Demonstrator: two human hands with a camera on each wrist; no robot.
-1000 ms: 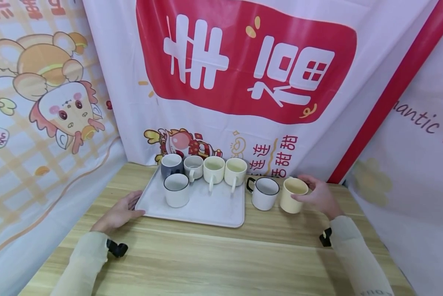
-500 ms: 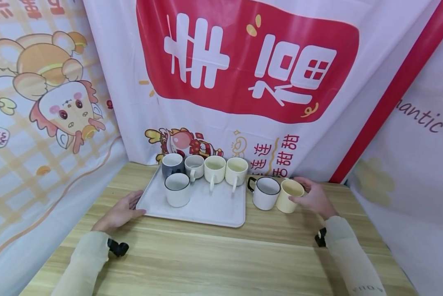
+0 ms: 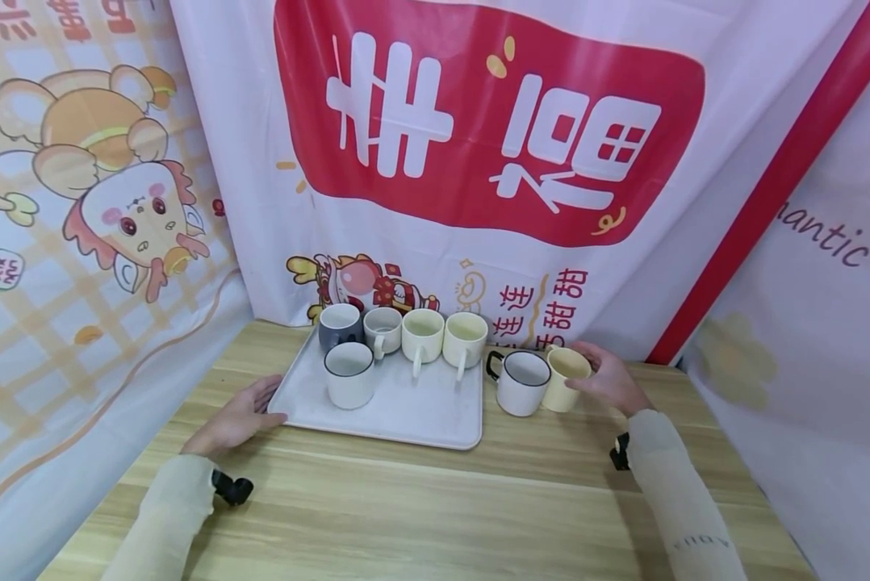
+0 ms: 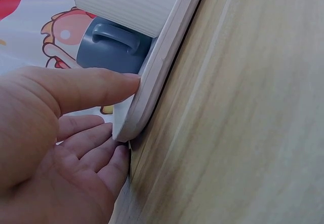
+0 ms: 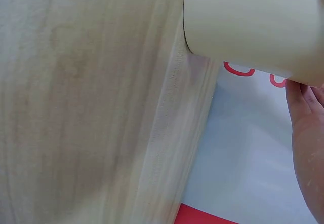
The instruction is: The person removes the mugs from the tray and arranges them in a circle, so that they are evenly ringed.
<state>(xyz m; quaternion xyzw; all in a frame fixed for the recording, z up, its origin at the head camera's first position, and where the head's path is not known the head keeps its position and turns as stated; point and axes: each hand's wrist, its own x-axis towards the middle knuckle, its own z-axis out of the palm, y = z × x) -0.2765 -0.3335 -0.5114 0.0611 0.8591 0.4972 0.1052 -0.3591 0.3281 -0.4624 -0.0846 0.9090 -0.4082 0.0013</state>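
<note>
A pale yellow mug (image 3: 562, 392) stood at the right of the group, on or just above the wooden table (image 3: 420, 516); watching remotely, I could not tell whether its base touched down. The right hand (image 3: 609, 379) held it round the body, thumb near, fingers on the far side, spread only as wide as the mug. I judged it rigid and fairly weighty, probably glazed ceramic: smooth enough to slip, apt to chip if knocked, and best gripped round the wall below the rim. Just beside it, whether touching I could not say, was a black-rimmed white mug (image 3: 524, 391). Farther left lay a pale tray (image 3: 420, 415) bearing five mugs (image 3: 349, 389). At its near left corner I saw the left hand (image 3: 235, 415), fingers loosely extended, thumb against the edge, grasping no mug.
</note>
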